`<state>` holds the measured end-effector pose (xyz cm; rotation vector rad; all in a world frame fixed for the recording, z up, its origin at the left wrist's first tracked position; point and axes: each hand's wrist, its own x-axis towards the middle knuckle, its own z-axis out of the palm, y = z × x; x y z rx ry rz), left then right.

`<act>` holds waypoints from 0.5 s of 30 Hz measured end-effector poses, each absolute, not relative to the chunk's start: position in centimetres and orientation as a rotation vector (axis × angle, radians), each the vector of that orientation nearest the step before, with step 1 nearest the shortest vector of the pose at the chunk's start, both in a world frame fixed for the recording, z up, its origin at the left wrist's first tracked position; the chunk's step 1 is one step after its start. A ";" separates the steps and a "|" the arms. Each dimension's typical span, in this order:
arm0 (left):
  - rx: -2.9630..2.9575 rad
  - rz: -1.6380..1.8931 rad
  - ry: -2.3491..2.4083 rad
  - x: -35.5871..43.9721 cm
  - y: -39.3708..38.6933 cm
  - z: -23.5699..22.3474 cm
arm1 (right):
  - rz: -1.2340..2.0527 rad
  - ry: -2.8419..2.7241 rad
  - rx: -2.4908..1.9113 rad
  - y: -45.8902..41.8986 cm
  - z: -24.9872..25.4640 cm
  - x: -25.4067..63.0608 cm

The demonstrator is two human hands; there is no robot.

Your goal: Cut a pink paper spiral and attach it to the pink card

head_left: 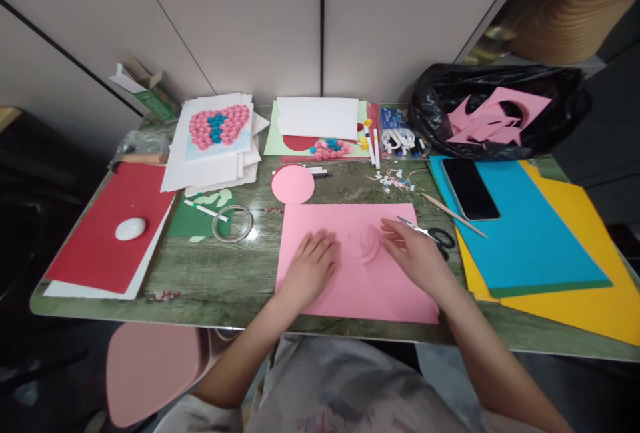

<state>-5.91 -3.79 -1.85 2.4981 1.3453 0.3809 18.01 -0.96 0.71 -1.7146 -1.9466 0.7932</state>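
Observation:
A pink paper sheet (370,293) lies in front of me on the table. My left hand (311,266) rests flat on its left half, fingers stretched out. Over the right half hovers or rests my right hand (410,246), fingers loosely extended and apart. Between both hands is a thin curved piece of pink paper (369,253), blurred against the same-coloured sheet; whether my right fingertips touch it is unclear. Black-handled scissors (440,238) lie just beyond my right hand, partly on the sheet. A pink paper disc (293,184) sits past the sheet's far left corner.
At right are blue paper (540,233), yellow paper (600,220), a phone (471,188), a wooden stick (455,213) and a black bag (430,113) holding pink scraps. At left lie red paper (110,213), a white mouse (131,228), a tape roll (233,224) and a pompom picture (220,128).

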 end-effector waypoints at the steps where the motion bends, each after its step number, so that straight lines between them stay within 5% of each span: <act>1: 2.517 0.371 1.345 -6.0 -3.8 -2.0 | 0.709 -1.984 -1.694 -1.3 0.7 18.0; 9: 2.560 0.346 1.335 -6.0 -4.0 -2.1 | 0.360 -2.480 -1.443 -3.5 -1.4 15.9; 15: 2.533 0.436 1.489 -7.5 -2.5 -1.2 | 0.272 -2.365 -1.493 -4.3 -1.2 16.3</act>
